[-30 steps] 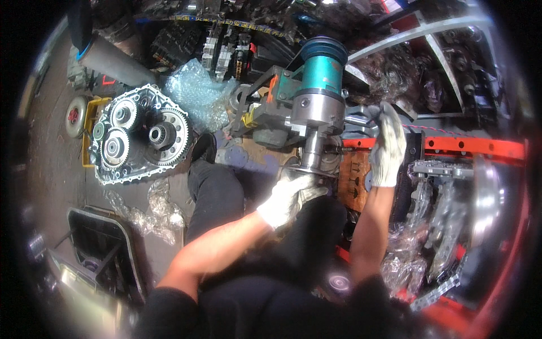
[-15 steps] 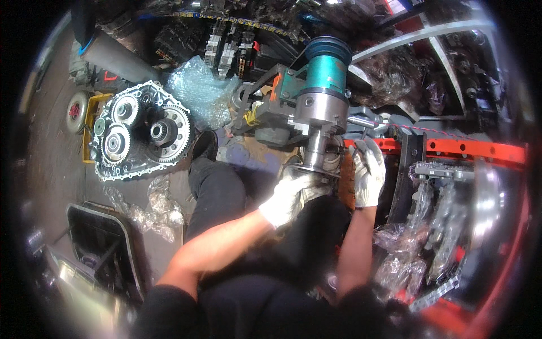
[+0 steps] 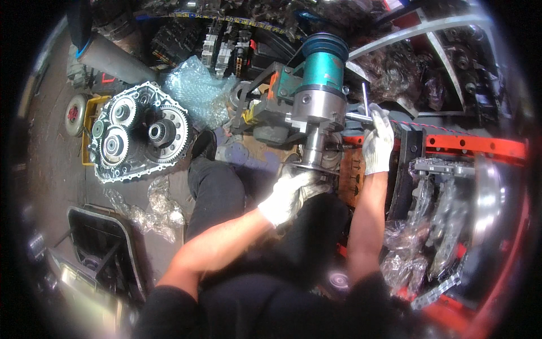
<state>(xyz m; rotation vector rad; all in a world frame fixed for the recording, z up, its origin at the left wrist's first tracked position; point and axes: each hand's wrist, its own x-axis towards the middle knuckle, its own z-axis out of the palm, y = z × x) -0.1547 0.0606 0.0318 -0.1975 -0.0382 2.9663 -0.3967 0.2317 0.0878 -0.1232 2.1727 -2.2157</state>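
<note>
A teal spindle housing [image 3: 322,70] with a black pulley on top carries a steel chuck [image 3: 316,105]. A stepped steel shaft [image 3: 313,144] extends down from the chuck to a round flange [image 3: 310,168]. My left hand [image 3: 285,200], in a white glove, is closed on the flange's lower edge, its fingertips partly hidden underneath. My right hand [image 3: 378,141], also gloved, grips a silver T-handled wrench [image 3: 364,96] at the chuck's right side, with one arm of the handle standing up above my fingers.
An open gear housing [image 3: 141,164] lies at left beside a yellow crate [image 3: 90,133]. Bubble wrap [image 3: 200,90] sits behind it. A black tray [image 3: 99,237] is at lower left. A red rack [image 3: 474,150] with wrapped metal parts [image 3: 415,260] is at right. My legs are below the machine.
My right hand first moved down, then up and inward onto the wrench beside the chuck, whose handle now stands upright. My left hand has stayed at the flange.
</note>
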